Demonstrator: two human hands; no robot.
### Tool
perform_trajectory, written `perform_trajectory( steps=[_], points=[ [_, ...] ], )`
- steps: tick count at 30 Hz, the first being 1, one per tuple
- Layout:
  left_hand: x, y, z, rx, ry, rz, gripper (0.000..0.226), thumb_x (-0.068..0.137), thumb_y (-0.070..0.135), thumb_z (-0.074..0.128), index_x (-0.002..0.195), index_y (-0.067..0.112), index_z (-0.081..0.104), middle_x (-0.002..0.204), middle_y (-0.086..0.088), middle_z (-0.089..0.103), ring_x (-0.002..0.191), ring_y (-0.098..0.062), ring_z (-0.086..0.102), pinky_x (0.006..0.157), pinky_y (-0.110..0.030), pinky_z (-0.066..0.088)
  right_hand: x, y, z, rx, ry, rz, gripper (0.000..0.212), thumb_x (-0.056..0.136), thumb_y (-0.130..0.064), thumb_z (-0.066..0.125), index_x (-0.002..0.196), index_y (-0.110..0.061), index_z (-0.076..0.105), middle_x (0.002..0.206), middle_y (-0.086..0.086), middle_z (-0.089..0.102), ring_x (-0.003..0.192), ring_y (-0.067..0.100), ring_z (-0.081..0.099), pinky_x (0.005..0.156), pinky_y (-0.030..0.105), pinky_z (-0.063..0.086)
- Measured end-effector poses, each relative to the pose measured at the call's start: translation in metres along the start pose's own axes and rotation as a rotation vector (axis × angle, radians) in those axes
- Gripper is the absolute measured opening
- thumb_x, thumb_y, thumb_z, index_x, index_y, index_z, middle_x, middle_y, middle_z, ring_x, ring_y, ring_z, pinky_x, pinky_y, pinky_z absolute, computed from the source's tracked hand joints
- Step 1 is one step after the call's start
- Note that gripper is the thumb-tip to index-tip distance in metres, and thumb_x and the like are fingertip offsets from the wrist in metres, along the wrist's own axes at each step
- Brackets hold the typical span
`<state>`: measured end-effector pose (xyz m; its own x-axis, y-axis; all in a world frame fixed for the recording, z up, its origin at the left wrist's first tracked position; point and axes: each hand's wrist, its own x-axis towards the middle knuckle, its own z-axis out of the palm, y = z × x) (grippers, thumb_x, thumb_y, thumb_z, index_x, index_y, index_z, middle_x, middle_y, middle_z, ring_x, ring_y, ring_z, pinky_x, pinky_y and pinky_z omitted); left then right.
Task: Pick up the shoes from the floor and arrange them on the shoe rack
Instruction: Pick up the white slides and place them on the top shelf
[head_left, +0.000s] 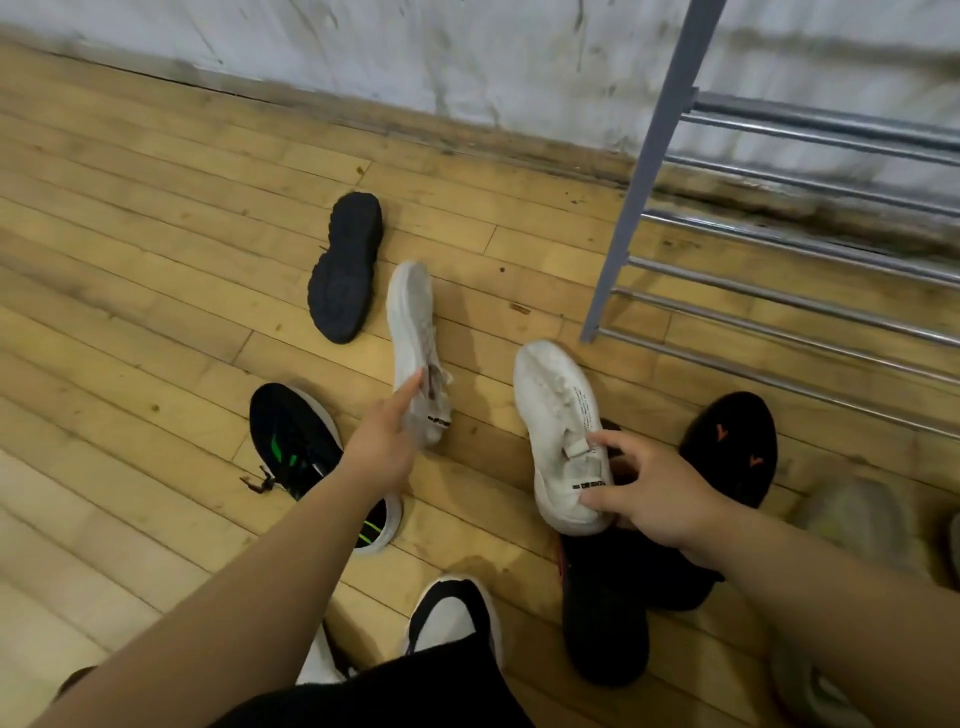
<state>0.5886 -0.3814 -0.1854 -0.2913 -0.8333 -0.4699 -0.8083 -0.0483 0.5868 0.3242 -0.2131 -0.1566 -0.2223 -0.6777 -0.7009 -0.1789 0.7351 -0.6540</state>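
One white shoe (413, 332) was pinched at its collar by the left hand (384, 447), its mate (558, 415) gripped at the heel by the right hand (654, 499), low over the floor (156, 260). Both would best be levelled, then set side by side on the shoe rack (636, 208).

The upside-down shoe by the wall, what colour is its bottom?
The upside-down shoe has an all-black sole. The head view shows it best.

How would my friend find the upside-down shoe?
Start at the grey shoe rack on the right and look left across the wooden floor. Beside the toe of the white sneaker in the left hand lies a black shoe, nearest the wall. Only it lies sole up.
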Motion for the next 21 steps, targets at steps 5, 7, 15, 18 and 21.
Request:
perform_trajectory(
  steps=[5, 7, 15, 18, 21],
  points=[
    [-0.003, 0.002, -0.004, -0.298, 0.071, -0.141, 0.066, 0.098, 0.029, 0.059, 0.151, 0.054, 0.032, 0.119, 0.008, 0.061, 0.086, -0.024, 0.065, 0.069, -0.035, 0.055, -0.001, -0.017, 0.006, 0.134, -0.043, -0.011, 0.079, 0.078, -0.019, 0.087, 0.143, -0.043, 0.049, 0.110, -0.018, 0.056, 0.102, 0.012, 0.066, 0.084, 0.037, 0.062],
    [-0.005, 0.010, -0.002, -0.228, 0.103, -0.139, 0.070, 0.094, 0.036, 0.069, 0.150, 0.050, 0.030, 0.110, -0.001, 0.062, 0.078, -0.021, 0.065, 0.056, -0.027, 0.050, 0.000, -0.022, 0.007, 0.173, -0.053, -0.007, 0.080, 0.078, -0.019, 0.087, 0.145, -0.041, 0.048, 0.113, -0.013, 0.061, 0.101, 0.012, 0.067, 0.077, 0.031, 0.061],
    [-0.015, 0.020, -0.014, -0.778, 0.085, -0.149, 0.084, 0.097, 0.013, 0.069, 0.155, 0.051, 0.022, 0.143, -0.005, 0.055, 0.113, -0.025, 0.068, 0.080, -0.039, 0.062, -0.005, -0.038, -0.006, 0.135, -0.084, -0.026, 0.076, 0.083, -0.013, 0.081, 0.143, -0.045, 0.049, 0.124, -0.007, 0.061, 0.105, 0.017, 0.066, 0.084, 0.037, 0.061],
    [-0.037, 0.045, -0.033, -0.935, 0.038, -0.093, 0.081, 0.098, 0.011, 0.067, 0.156, 0.049, 0.025, 0.142, -0.007, 0.060, 0.116, -0.028, 0.069, 0.088, -0.043, 0.060, -0.017, -0.069, -0.023, 0.066, -0.120, -0.108, 0.077, 0.082, -0.007, 0.080, 0.143, -0.045, 0.050, 0.133, -0.011, 0.060, 0.109, 0.015, 0.066, 0.085, 0.037, 0.061],
    [-0.067, 0.082, -0.063, -0.955, 0.079, 0.020, 0.078, 0.098, 0.008, 0.066, 0.155, 0.047, 0.030, 0.136, -0.009, 0.064, 0.115, -0.029, 0.070, 0.095, -0.049, 0.058, -0.046, -0.112, -0.045, -0.130, -0.113, -0.258, 0.085, 0.073, -0.013, 0.083, 0.143, -0.048, 0.049, 0.142, -0.013, 0.056, 0.119, 0.010, 0.062, 0.101, 0.038, 0.054]
  ],
)
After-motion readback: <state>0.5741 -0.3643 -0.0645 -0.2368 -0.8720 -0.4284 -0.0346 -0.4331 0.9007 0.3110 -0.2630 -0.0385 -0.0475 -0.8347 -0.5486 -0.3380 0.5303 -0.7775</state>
